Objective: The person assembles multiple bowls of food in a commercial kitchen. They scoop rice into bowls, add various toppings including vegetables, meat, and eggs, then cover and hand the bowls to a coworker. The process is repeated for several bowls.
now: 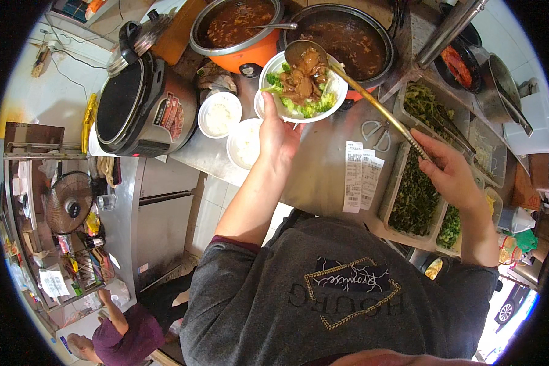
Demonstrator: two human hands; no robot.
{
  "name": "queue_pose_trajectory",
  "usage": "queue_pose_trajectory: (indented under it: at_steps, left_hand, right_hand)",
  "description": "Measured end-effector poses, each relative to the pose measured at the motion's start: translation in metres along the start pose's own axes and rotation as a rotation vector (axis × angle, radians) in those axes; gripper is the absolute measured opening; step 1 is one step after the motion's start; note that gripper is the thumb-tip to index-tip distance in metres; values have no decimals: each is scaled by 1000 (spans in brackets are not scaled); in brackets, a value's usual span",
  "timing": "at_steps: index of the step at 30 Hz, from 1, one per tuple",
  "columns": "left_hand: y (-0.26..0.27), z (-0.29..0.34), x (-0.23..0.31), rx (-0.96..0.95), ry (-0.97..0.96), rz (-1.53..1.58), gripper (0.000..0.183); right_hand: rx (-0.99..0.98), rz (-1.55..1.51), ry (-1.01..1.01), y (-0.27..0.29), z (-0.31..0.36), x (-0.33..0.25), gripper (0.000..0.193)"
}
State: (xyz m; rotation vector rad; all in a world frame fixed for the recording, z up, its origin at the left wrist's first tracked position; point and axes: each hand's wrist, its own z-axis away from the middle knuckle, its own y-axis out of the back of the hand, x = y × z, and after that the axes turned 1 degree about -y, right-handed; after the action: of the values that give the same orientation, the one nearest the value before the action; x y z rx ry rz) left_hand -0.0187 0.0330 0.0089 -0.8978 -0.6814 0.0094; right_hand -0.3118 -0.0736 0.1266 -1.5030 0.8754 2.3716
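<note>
White and round, the bowl (338, 93) sits in the left hand (279, 131) at the upper centre of the frame, thumb up against its near side, the other fingers mostly hidden beneath it. Broccoli (316, 108) lines its near edge, and brown meat (300, 85) lies heaped over the middle. The right hand (448, 168), right of centre, has its fingers wrapped round the end of the ladle (378, 110), whose handle slants up and left so that its head is over the far side of the bowl; whether it touches the meat, I cannot tell. Along the top edge stand an orange pot (226, 60) of brown stew, with a spoon (280, 26) in it, and a second pot (387, 39) of similar stew. Two rice bowls (201, 123) are on the table (311, 177) just left of the left hand, with a cooker (165, 122) toward the upper left. Scissors (377, 135) and two receipts (352, 177) lie right of centre, near a tub (409, 232) of greens (413, 198). At lower left is a person (125, 335) in purple.
</note>
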Motion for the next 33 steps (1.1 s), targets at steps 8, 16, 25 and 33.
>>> queue_pose_trajectory:
  at_steps: [8, 16, 25, 33]
  left_hand:
    - [14, 2, 2, -135, 20, 35, 66]
    - [25, 3, 6, -134, 42, 9, 67]
    - [87, 51, 25, -12, 133, -124, 67]
    - [138, 76, 23, 19, 167, -164, 70]
  right_hand:
    - [-3, -210, -141, 8, 5, 5, 54]
    - [97, -865, -78, 4, -86, 11, 53]
    - [431, -484, -645, -52, -156, 172, 63]
    - [403, 863, -715, -82, -215, 268, 71]
